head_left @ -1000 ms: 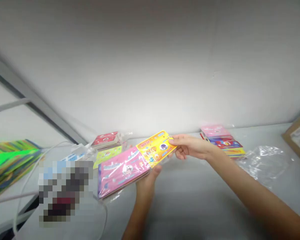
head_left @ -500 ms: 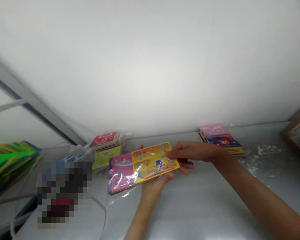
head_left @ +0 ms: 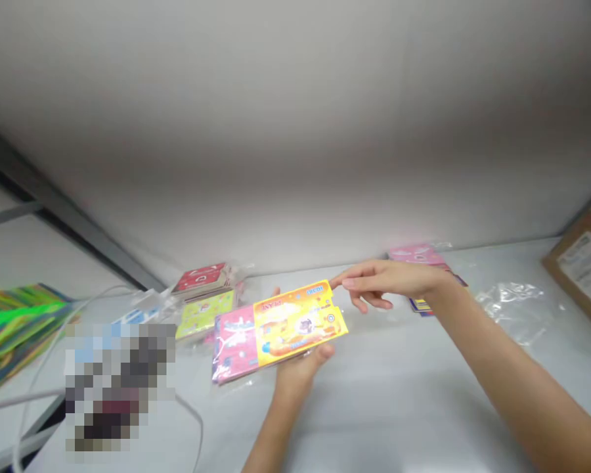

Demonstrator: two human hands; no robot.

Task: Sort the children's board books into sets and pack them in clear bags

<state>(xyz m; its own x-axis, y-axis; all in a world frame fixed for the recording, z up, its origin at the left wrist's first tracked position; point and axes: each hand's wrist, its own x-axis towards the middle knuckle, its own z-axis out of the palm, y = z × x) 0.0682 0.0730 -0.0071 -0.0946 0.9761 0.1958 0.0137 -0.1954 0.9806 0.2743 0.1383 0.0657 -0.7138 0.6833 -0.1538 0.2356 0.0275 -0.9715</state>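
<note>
Right hand [head_left: 374, 281] lifted, fingers loosened at card packet [head_left: 280, 332].

The yellow printed card [head_left: 300, 326] in my left hand [head_left: 300, 371] looks like smooth, glossy paper, lying over a pink packet [head_left: 236, 341] in shiny clear plastic. Near the desk's right edge I see a crumpled bag [head_left: 512, 305] of thin transparent plastic, wrinkled and catching bright glints, and a carton [head_left: 578, 279] of matt brown cardboard with a flat paper label [head_left: 588, 266]. My desk [head_left: 374, 407] is smooth, with a soft sheen; its material I can't tell.
</note>
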